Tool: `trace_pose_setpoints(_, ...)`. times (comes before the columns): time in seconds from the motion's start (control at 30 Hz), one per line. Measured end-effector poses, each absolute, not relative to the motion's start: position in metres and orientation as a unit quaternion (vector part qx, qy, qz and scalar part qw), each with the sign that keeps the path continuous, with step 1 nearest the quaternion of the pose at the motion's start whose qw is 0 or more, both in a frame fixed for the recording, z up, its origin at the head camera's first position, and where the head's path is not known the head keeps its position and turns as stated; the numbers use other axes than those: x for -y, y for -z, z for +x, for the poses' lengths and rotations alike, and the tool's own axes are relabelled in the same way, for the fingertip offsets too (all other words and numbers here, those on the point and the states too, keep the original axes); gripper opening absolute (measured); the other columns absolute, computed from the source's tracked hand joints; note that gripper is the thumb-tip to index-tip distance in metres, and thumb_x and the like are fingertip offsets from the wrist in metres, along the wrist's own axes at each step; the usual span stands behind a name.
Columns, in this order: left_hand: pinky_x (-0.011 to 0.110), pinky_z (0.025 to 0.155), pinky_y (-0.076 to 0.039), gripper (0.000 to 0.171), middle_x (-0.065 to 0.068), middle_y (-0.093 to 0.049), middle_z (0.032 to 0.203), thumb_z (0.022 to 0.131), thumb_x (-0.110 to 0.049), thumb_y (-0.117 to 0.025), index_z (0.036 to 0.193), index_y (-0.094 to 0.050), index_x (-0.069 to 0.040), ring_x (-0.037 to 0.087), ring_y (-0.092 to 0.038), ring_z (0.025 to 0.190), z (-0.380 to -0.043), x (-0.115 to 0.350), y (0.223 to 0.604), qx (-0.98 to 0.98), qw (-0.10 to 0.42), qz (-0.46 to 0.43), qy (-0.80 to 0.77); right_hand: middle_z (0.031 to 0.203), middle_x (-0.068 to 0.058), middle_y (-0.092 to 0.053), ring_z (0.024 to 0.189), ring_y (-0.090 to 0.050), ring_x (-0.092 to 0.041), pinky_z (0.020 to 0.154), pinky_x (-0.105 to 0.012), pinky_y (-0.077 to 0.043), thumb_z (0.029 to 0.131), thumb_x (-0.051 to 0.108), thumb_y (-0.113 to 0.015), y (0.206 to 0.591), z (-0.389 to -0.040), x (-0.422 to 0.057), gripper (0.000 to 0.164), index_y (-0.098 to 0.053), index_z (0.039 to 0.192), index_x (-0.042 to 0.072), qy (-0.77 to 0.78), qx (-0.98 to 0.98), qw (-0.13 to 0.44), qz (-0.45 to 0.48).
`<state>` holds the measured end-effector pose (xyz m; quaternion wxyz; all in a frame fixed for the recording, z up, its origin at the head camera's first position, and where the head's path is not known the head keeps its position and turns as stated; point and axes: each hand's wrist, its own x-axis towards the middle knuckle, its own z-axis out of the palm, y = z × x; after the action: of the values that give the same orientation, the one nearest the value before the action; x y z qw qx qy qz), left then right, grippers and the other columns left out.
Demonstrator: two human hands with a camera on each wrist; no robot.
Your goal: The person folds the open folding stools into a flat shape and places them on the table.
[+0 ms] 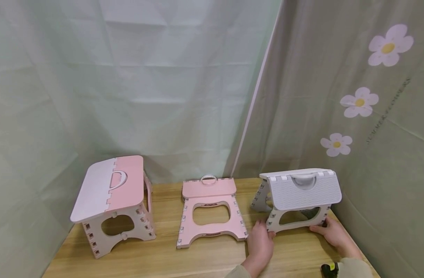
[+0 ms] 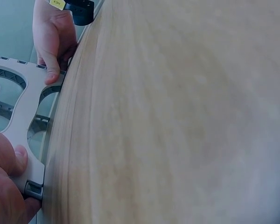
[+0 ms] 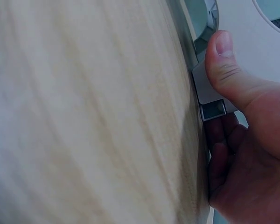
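Grey-white folding step stool (image 1: 298,197) at the right end of the wooden table (image 1: 198,258), standing on its near leg panel with the seat tilted toward the camera, half unfolded; flanked at floor level by both hands, one at each lower corner of that near panel. Left hand (image 1: 261,243) at the stool's left foot, thumb laid on the panel face and fingers curled beneath the corner, gripping it; seen close in the left wrist view (image 2: 7,182) against the pale leg with its oval cut-outs. Right hand (image 1: 331,231) at the right foot, thumb (image 3: 224,60) pressed flat on the panel, fingers tucked under the edge against the tabletop, likewise gripping. Left of the stool, just beside the left hand, a pink folding stool (image 1: 210,210) lying folded flat; farther left, well apart, a pink-and-white stool (image 1: 111,200) standing open. Green curtain (image 1: 354,116) with white flowers close behind on the right.
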<state>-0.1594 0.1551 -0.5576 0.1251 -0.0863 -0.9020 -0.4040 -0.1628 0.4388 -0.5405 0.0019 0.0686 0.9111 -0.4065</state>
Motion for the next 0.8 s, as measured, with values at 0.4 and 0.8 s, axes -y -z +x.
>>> trace_pose_setpoints(0.4,0.038,0.065,-0.058,0.038,0.0,-0.067,0.09,0.082,-0.02,-0.092,0.113,-0.074,-0.009,0.024,-0.072,0.079,-0.1603,-0.1565,0.5577,0.901,0.125,-0.085,0.406,0.118,-0.021,-0.07,0.099,-0.061,-0.021,0.083,-0.03,-0.05,0.097,0.02,-0.081,0.5396,-0.1629,-0.4386,0.049,-0.06,0.128,-0.011,0.41,-0.909,0.002,0.072)
trace_pose_setpoints(0.8,0.038,0.065,-0.058,0.035,0.002,-0.073,0.095,0.082,-0.02,-0.091,0.11,-0.071,-0.011,0.024,-0.074,0.081,-0.1563,-0.1546,0.556,0.897,0.148,-0.087,0.407,0.116,-0.019,-0.07,0.095,-0.063,-0.019,0.081,-0.032,-0.052,0.098,0.017,-0.08,0.5429,-0.165,-0.4385,0.049,-0.057,0.131,-0.013,0.435,-0.897,0.013,0.078)
